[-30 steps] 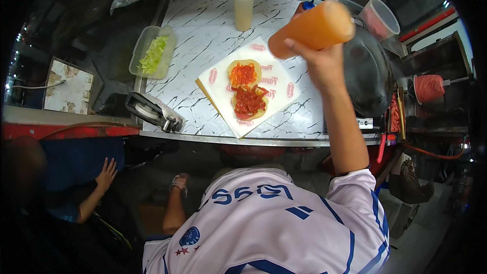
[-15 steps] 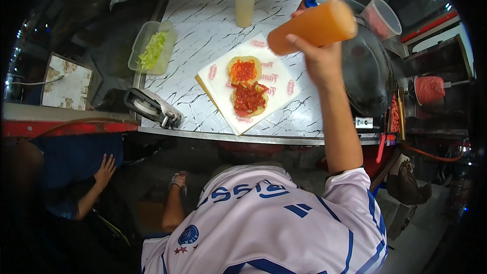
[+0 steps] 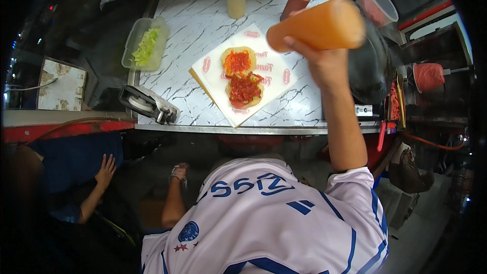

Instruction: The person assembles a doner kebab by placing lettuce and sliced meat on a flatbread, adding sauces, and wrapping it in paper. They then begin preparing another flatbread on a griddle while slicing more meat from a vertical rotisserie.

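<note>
Scribe: Bottle (image 3: 324,24), the orange one. Where, against the white paper (image 3: 209,77)?

Spotter: Held up over the worktop (image 3: 177,25), beyond the paper's right-hand side. Right grip (image 3: 318,58) wrapped round it, toward the end nearer the paper. Left grip (image 3: 178,171), seemingly in a clear glove, hangs off the worktop, nearer the body than the paper; cannot tell if curled or loose.

Scribe: Handling?

Spotter: Judgement only: soft-walled plastic, gives under a squeeze; some weight if full; slick if sauce coats the wall. Best hold is mid-barrel, fingers well round.

Scribe: Long axis?

Spotter: Aslant. Broad base up and right, away from the paper; other end left and down, toward the two sauced bread rounds (image 3: 245,90) on the paper. Nozzle not seen. Yellow-capped dispenser (image 3: 236,1) stands beyond the paper's far corner.
</note>
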`<action>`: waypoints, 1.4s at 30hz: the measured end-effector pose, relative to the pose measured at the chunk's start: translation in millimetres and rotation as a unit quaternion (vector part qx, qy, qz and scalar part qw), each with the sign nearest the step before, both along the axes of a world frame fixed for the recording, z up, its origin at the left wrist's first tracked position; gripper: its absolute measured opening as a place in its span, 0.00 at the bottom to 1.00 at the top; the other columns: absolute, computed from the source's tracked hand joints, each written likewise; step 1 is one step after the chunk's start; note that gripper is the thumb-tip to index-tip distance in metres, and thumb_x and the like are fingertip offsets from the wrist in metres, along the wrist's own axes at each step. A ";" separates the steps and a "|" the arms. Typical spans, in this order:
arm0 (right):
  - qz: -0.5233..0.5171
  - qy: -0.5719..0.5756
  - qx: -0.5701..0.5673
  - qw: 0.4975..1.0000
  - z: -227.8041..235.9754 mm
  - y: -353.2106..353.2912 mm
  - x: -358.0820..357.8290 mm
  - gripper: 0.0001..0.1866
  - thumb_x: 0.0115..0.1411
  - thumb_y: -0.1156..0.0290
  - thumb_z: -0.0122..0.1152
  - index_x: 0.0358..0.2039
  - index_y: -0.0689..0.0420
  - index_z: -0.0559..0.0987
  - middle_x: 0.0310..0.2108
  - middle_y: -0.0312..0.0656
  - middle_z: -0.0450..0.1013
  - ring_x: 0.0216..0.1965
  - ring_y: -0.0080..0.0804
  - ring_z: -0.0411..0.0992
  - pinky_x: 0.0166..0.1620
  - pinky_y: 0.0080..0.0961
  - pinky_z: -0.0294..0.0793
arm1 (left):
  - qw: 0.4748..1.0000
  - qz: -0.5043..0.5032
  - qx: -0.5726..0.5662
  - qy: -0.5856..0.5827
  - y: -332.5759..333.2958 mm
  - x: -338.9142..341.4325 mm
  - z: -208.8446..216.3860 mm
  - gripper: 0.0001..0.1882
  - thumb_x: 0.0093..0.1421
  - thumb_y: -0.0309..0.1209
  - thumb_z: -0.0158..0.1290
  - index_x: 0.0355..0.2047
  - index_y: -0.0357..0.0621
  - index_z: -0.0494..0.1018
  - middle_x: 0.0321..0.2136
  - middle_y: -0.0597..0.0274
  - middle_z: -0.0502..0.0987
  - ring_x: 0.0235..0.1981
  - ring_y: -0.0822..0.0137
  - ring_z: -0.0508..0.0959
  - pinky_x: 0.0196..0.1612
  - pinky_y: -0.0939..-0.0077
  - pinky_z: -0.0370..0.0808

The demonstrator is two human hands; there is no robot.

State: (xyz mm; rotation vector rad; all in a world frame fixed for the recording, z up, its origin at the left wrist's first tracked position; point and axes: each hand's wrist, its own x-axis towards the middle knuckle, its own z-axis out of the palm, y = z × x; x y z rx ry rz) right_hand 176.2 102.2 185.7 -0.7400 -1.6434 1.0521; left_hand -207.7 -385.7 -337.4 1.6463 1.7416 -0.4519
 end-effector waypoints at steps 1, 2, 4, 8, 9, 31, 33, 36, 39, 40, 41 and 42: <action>0.004 -0.009 -0.009 1.000 21.5 -8.9 4.6 0.29 0.52 0.86 0.70 0.55 0.63 0.71 0.52 0.46 0.75 0.51 0.35 0.74 0.55 0.35 0.77 | 1.000 0.002 -0.003 -0.013 -0.3 1.4 4.1 0.22 0.66 0.30 0.41 0.58 0.53 0.72 0.59 0.50 0.74 0.55 0.49 0.78 0.57 0.57 0.76; -0.012 0.000 0.018 1.000 31.1 -16.6 3.0 0.31 0.53 0.86 0.69 0.56 0.61 0.69 0.52 0.47 0.74 0.52 0.37 0.74 0.55 0.36 0.77 | 1.000 0.007 -0.003 -0.024 1.1 2.4 7.2 0.22 0.66 0.30 0.42 0.59 0.53 0.72 0.59 0.50 0.74 0.55 0.49 0.78 0.57 0.57 0.75; 0.005 0.094 0.078 0.992 30.0 -33.7 -2.9 0.31 0.53 0.84 0.70 0.55 0.58 0.66 0.50 0.45 0.72 0.52 0.38 0.73 0.56 0.38 0.76 | 0.999 0.020 0.006 -0.044 5.0 3.8 11.9 0.22 0.66 0.30 0.43 0.59 0.52 0.72 0.58 0.49 0.74 0.55 0.49 0.78 0.58 0.55 0.74; -0.052 -0.017 -0.188 0.981 -51.6 -55.5 -23.4 0.31 0.49 0.87 0.73 0.51 0.55 0.68 0.43 0.41 0.73 0.50 0.36 0.75 0.56 0.38 0.76 | 1.000 0.001 -0.025 -0.004 15.3 4.4 12.3 0.23 0.65 0.29 0.42 0.60 0.52 0.72 0.59 0.49 0.74 0.57 0.51 0.76 0.59 0.55 0.74; -0.028 0.016 -0.161 0.986 -63.3 -52.3 -17.8 0.32 0.49 0.88 0.72 0.52 0.56 0.68 0.44 0.42 0.74 0.51 0.37 0.75 0.57 0.38 0.75 | 0.999 -0.003 -0.033 0.015 18.3 4.6 10.7 0.23 0.65 0.28 0.42 0.59 0.53 0.72 0.59 0.49 0.74 0.57 0.51 0.76 0.59 0.55 0.74; -0.006 0.538 -0.507 0.673 -156.2 263.4 -119.7 0.22 0.76 0.54 0.39 0.63 0.50 0.67 0.62 0.46 0.67 0.61 0.49 0.68 0.59 0.54 0.76 | 0.970 0.119 -0.211 0.022 -23.0 12.1 65.6 0.27 0.68 0.31 0.35 0.67 0.47 0.61 0.69 0.49 0.60 0.66 0.53 0.67 0.66 0.61 0.66; -0.034 0.519 -0.521 0.677 -157.2 298.9 -129.4 0.23 0.73 0.53 0.43 0.62 0.50 0.69 0.60 0.46 0.69 0.61 0.48 0.68 0.57 0.49 0.78 | 0.968 0.176 -0.178 0.015 -35.1 17.9 67.0 0.27 0.67 0.31 0.36 0.67 0.48 0.62 0.68 0.49 0.61 0.65 0.53 0.67 0.66 0.61 0.66; -0.019 0.518 -0.516 0.682 -152.3 346.9 -142.7 0.24 0.70 0.56 0.47 0.62 0.51 0.69 0.61 0.46 0.69 0.61 0.47 0.68 0.58 0.45 0.76 | 0.956 0.236 -0.173 0.011 -42.5 28.4 71.0 0.27 0.67 0.31 0.36 0.66 0.48 0.63 0.68 0.49 0.62 0.65 0.53 0.68 0.66 0.61 0.67; 0.001 0.516 -0.504 0.693 -140.0 382.7 -153.0 0.25 0.67 0.58 0.51 0.63 0.52 0.70 0.61 0.46 0.69 0.60 0.47 0.69 0.58 0.42 0.75 | 0.948 0.274 -0.161 0.004 -38.2 36.9 74.7 0.26 0.67 0.32 0.37 0.65 0.48 0.63 0.67 0.49 0.63 0.64 0.53 0.69 0.65 0.61 0.67; 0.008 0.513 -0.500 0.698 -136.6 387.5 -155.4 0.26 0.66 0.59 0.53 0.63 0.52 0.70 0.61 0.46 0.69 0.60 0.47 0.69 0.59 0.41 0.74 | 0.946 0.284 -0.159 0.003 -35.8 38.5 75.7 0.26 0.67 0.32 0.37 0.65 0.48 0.64 0.67 0.49 0.63 0.64 0.53 0.69 0.65 0.60 0.67; 0.014 0.508 -0.496 0.703 -134.8 387.2 -156.3 0.26 0.65 0.60 0.54 0.63 0.52 0.70 0.62 0.46 0.68 0.60 0.46 0.69 0.59 0.39 0.74 | 0.944 0.290 -0.155 0.001 -33.1 39.9 76.1 0.26 0.67 0.32 0.38 0.65 0.48 0.64 0.67 0.49 0.63 0.64 0.53 0.69 0.65 0.60 0.67; 0.014 0.500 -0.493 0.712 -135.5 382.1 -156.0 0.27 0.64 0.61 0.55 0.63 0.53 0.70 0.62 0.46 0.68 0.60 0.46 0.69 0.59 0.38 0.73 | 0.944 0.291 -0.154 0.002 -30.5 40.6 76.4 0.26 0.67 0.32 0.38 0.65 0.48 0.64 0.66 0.49 0.64 0.63 0.53 0.69 0.65 0.60 0.68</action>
